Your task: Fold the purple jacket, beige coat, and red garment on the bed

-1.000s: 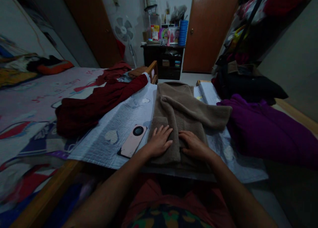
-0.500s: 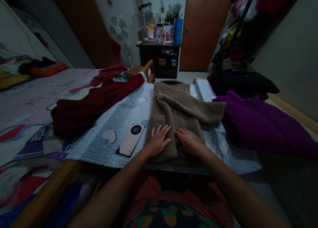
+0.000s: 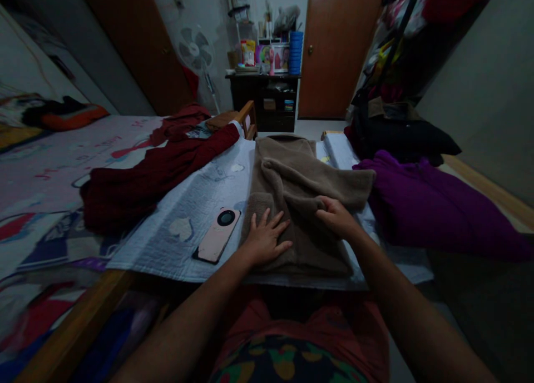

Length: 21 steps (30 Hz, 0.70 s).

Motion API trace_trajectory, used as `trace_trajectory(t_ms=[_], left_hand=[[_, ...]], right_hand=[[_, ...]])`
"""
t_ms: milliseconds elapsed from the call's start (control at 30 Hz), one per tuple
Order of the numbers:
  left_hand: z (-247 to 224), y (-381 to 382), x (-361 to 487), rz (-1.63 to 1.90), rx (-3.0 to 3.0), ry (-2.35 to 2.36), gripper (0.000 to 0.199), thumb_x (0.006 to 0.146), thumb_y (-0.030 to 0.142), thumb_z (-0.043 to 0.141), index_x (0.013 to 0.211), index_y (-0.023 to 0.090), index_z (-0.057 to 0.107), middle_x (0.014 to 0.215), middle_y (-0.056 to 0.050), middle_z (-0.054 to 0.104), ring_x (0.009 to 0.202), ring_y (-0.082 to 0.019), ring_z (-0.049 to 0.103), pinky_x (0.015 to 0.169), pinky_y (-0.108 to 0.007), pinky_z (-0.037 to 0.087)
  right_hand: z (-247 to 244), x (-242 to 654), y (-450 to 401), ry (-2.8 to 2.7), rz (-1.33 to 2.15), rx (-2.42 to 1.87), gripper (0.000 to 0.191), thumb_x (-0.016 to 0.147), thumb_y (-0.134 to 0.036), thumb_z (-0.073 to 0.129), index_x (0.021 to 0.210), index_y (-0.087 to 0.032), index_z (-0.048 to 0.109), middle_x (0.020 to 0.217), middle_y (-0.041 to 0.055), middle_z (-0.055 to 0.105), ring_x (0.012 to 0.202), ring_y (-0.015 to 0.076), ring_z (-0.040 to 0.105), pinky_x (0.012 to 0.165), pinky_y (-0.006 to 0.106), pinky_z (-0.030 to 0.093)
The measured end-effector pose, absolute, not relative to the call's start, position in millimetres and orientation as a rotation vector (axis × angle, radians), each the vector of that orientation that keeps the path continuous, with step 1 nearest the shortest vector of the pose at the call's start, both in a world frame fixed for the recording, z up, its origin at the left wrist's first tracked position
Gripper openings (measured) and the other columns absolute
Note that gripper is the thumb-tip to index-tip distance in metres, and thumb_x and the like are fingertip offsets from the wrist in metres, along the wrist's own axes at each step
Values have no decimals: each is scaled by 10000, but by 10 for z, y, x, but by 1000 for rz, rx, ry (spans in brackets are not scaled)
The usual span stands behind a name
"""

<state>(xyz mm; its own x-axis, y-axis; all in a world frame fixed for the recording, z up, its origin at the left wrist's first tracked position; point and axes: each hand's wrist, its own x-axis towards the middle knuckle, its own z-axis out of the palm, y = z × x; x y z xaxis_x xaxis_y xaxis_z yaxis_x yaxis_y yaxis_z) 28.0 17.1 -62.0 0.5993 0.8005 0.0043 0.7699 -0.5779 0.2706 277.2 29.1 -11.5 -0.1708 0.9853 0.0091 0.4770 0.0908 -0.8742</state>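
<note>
while our left hand (image 3: 267,239) lies flat on the brown coat (image 3: 296,194), our right hand (image 3: 334,213), at two o'clock from the left, pinches the coat's edge; it rests on a quilt (image 3: 154,249), phone (image 3: 217,238) at eight o'clock, purple clothing (image 3: 438,205) at three.

The person wears a dark, near-black cloth top (image 3: 279,363) printed with bold rounded patches — green and mustard yellow, with small touches of red. The lower garment is dusty-red cloth bottoms (image 3: 337,327), softly creased. The left hand (image 3: 268,239), the right hand (image 3: 337,217) and both forearms (image 3: 400,285) are bare — fingernails short.
</note>
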Motion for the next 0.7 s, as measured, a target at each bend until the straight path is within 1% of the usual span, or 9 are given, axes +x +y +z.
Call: trace_trajectory(t_ms=[100,167,233,300,367,433,533,567,700], left_hand=[[-630,187,271,170,2593,1281,643,908,623,411,1479,333,354,1603,-33,246,1475,-392,72,1111,-715,27],[-620,196,235,172,2584,1249,692,910,605,424,1511,292,286,1598,-53,258,1481,-359,80,1137,-675,37],[-599,193,183,183,2570,1222,767,902,583,460,1539,245,199,1592,-78,270,1484,-324,105,1163,-623,64],[-580,177,129,186,2569,1213,789,895,565,484,1542,224,188,1593,-92,265,1483,-304,130,1177,-581,88],[-573,154,88,179,2582,1221,742,899,561,478,1525,235,249,1599,-87,247,1483,-299,137,1180,-564,96],[-577,137,65,173,2597,1232,703,903,566,465,1508,250,297,1604,-77,236,1484,-297,135,1182,-557,100],[-571,132,60,164,2601,1234,698,899,564,475,1503,255,310,1604,-70,239,1483,-296,141,1185,-549,108],[-559,130,65,158,2595,1235,694,900,558,478,1501,253,315,1603,-70,242,1482,-297,144,1184,-552,109],[-457,70,101,158,2549,1210,694,885,589,490,1476,246,366,1591,-93,267,1473,-326,164,1170,-578,138]], right_hand=[[-116,2678,191,-2068,995,-1326,248,697,-228,561,913,-184,676,954,28,677,906,214,616,821,306,486],[-110,2623,157,-2247,990,-1231,172,761,-295,593,855,-187,689,1040,52,671,983,225,608,896,323,462],[-99,2581,151,-2312,959,-1230,243,864,-347,519,816,-185,694,1006,66,676,928,207,619,870,314,463],[-90,2543,153,-2298,878,-1339,330,930,-324,424,803,-179,692,907,70,680,829,187,620,815,302,464],[-95,2501,138,-2274,763,-1431,294,934,-313,438,871,-174,689,892,72,674,830,189,613,815,304,457],[-118,2455,98,-2292,673,-1443,280,893,-377,545,1045,-171,660,1010,88,658,943,217,598,871,328,447],[-175,2393,31,-2357,589,-1451,566,785,-460,688,1252,-169,556,1191,121,586,1101,271,534,951,392,421],[-195,2380,17,-2376,565,-1472,588,773,-441,701,1269,-168,543,1208,127,574,1119,280,520,964,408,413],[-251,2385,30,-2402,551,-1506,514,782,-291,666,1269,-175,553,1238,125,557,1140,277,503,980,412,403]])
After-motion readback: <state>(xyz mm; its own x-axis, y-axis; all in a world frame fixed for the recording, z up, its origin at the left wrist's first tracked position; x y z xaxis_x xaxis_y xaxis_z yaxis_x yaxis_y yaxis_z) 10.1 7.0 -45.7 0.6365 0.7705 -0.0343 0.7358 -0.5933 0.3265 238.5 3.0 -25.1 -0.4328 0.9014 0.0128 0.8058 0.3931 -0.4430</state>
